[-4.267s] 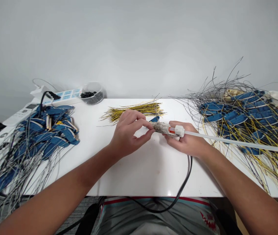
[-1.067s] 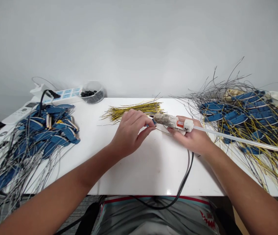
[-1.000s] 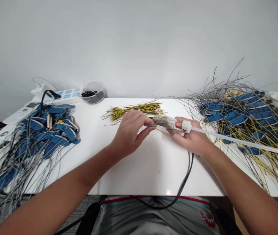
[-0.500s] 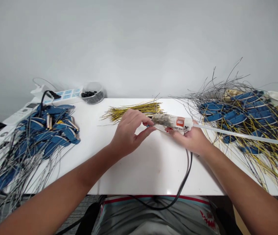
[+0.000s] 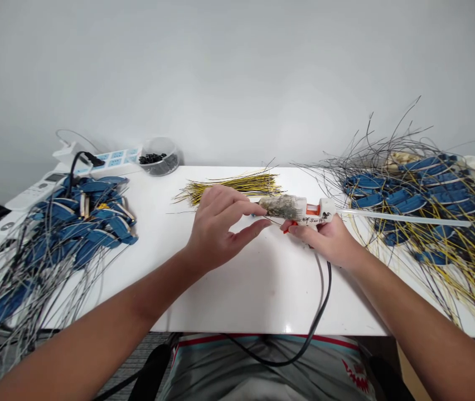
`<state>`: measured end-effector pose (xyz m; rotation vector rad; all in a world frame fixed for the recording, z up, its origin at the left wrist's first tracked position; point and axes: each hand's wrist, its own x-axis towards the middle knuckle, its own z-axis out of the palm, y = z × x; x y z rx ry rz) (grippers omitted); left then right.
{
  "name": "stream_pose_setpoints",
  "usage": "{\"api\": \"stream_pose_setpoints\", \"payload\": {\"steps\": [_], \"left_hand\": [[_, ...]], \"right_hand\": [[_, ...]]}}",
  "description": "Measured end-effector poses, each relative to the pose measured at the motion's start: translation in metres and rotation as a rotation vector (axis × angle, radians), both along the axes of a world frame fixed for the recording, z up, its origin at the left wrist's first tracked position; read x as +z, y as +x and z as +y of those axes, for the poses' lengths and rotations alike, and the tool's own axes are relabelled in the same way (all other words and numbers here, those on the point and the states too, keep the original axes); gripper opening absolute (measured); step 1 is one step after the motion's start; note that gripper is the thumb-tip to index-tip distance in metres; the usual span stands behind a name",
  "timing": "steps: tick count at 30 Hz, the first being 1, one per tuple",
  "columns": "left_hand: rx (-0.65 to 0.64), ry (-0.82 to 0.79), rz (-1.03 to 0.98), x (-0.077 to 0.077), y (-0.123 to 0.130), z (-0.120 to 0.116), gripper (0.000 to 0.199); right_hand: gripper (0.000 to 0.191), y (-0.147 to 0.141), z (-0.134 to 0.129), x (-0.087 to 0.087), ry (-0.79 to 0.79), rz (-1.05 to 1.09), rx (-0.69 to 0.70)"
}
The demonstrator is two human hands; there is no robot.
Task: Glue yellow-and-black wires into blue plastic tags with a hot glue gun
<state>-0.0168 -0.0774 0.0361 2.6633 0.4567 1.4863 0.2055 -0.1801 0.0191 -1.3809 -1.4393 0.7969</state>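
Note:
My right hand [image 5: 331, 239] is wrapped round a white hot glue gun [image 5: 316, 210], with fingers by its orange trigger [image 5: 291, 227]. Brown, crusted grime covers the gun's front half, and its nozzle points left. Out of its back end sticks a long translucent glue stick [image 5: 408, 218]. My left hand [image 5: 221, 228] is closed in a pinch at the nozzle end, thumb below and index finger above. A thin dark wire [image 5: 276, 222] runs from these fingertips toward my right hand. A speck of blue shows there, too small to name. Behind the left hand lies a bundle of yellow and black wires [image 5: 237, 186].
Blue parts with grey wires [image 5: 95, 217] are heaped at left; more blue parts with yellow and black wires [image 5: 405, 195] lie at right. A clear round tub [image 5: 166, 167] of small black pieces stands beside a power strip [image 5: 116, 160]. The gun's black cord [image 5: 321, 312] hangs over the table's front edge.
The glue gun has turned slightly in my right hand: the glue stick's tail has swung up and the orange trigger shows more. My left hand stays nearly in place, its fingertips slightly shifted.

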Motion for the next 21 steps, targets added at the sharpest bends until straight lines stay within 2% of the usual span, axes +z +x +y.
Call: {"api": "stream_pose_setpoints", "payload": {"steps": [9, 21], "left_hand": [[0.019, 0.091, 0.016, -0.0018, -0.0024, 0.002, 0.019], [-0.017, -0.011, -0.019, 0.0002, -0.001, 0.0005, 0.009]], "right_hand": [[0.018, -0.0036, -0.0018, 0.0014, -0.005, -0.027, 0.015], [0.016, 0.0018, 0.0, 0.0005, -0.044, 0.044, -0.001]]}}
